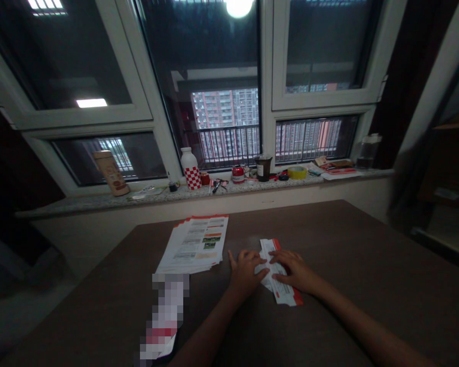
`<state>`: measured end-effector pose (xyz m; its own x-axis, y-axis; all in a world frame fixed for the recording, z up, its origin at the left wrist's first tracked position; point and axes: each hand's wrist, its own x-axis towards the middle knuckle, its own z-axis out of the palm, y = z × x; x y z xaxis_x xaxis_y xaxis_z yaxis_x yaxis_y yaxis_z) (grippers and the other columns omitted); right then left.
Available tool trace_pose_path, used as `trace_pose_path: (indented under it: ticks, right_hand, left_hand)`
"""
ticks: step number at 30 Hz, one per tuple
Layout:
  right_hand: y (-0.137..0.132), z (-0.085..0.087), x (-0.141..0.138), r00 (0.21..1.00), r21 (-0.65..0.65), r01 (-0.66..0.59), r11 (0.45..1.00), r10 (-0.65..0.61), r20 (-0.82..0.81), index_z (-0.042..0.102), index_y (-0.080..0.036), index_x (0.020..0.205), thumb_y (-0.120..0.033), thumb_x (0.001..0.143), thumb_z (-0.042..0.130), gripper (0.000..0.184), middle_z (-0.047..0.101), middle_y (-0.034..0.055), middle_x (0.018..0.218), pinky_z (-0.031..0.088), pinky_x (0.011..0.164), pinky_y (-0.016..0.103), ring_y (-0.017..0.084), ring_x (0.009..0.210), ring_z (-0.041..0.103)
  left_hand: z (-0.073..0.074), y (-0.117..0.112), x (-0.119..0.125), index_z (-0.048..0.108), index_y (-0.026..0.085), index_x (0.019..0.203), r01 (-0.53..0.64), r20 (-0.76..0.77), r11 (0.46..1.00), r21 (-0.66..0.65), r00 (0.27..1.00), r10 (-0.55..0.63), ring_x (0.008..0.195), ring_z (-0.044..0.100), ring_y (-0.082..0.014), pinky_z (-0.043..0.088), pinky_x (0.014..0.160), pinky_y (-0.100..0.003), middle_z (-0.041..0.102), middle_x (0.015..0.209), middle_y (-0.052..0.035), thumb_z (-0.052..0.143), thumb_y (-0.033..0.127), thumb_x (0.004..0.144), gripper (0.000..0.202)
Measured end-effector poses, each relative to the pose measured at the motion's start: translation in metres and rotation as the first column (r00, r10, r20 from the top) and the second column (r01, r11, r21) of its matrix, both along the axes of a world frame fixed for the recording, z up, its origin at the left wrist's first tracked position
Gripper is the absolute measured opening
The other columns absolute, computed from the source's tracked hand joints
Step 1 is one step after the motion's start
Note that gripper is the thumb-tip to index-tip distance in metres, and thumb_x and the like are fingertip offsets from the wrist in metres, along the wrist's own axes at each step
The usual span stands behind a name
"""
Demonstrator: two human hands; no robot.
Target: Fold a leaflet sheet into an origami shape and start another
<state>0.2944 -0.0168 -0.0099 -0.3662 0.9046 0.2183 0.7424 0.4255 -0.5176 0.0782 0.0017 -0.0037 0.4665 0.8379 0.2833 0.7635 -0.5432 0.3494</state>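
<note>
A folded printed paper sheet, white with orange-red edges, lies as a narrow strip on the dark brown table. My left hand rests on its left edge, fingers apart and fingertips touching the paper. From the other side my right hand reaches across it, its spread fingers pressing on the upper and middle part. The two hands' fingertips come close together over the strip and hide some of it. To the left is a fanned stack of printed sheets with orange-red top edges.
A pixelated pale item lies at the table's front left. On the windowsill stand a beige tumbler, a red-checked white bottle, a red can, a dark cup, a yellow tape roll and a clear jug.
</note>
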Motion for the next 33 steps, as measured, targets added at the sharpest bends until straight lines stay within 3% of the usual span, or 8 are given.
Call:
trace_pose_path:
  ticks: [8,12,24,33]
  right_hand:
    - [0.006,-0.006,0.002,0.998,0.016,0.003,1.000,-0.002,-0.066,0.064,-0.030,0.110,-0.047,0.084,0.060,0.031,0.055,0.0037,0.134,0.029,0.105,0.047,0.026,0.126,0.045]
    - [0.018,-0.014,0.001,0.984,0.071,0.104,0.992,-0.092,-0.155,0.069,-0.025,0.100,-0.036,0.091,0.048,0.025,0.063,0.0061,0.120,0.036,0.100,0.042,0.024,0.115,0.052]
    - [0.019,-0.012,-0.002,0.987,0.072,0.153,0.986,-0.149,-0.053,0.069,-0.030,0.101,-0.032,0.084,0.058,0.021,0.061,0.0031,0.120,0.036,0.098,0.044,0.026,0.116,0.050]
    - [0.018,-0.010,0.000,0.994,0.091,0.109,0.990,-0.108,-0.016,0.066,-0.029,0.105,-0.032,0.083,0.058,0.024,0.058,0.0038,0.124,0.037,0.098,0.043,0.025,0.118,0.049]
  left_hand:
    - [-0.002,0.002,0.001,0.063,0.038,0.107,-0.017,0.001,1.000,-0.006,1.000,0.017,0.117,0.043,-0.0268,-0.007,0.103,-0.074,0.061,0.115,0.0038,0.063,0.049,0.082,0.027]
    - [-0.004,0.002,0.002,0.063,0.038,0.107,-0.021,0.002,1.000,0.009,1.000,0.021,0.116,0.044,-0.0269,-0.008,0.102,-0.074,0.061,0.114,0.0040,0.063,0.049,0.082,0.027]
    - [-0.002,0.000,0.002,0.064,0.035,0.105,-0.019,-0.003,1.000,0.013,1.000,0.019,0.116,0.044,-0.0266,-0.008,0.103,-0.073,0.062,0.115,0.0037,0.063,0.047,0.082,0.025]
    - [0.000,-0.002,0.002,0.063,0.035,0.106,-0.019,-0.029,0.999,0.030,0.999,0.020,0.118,0.044,-0.0269,-0.010,0.102,-0.074,0.061,0.117,0.0044,0.061,0.048,0.084,0.025]
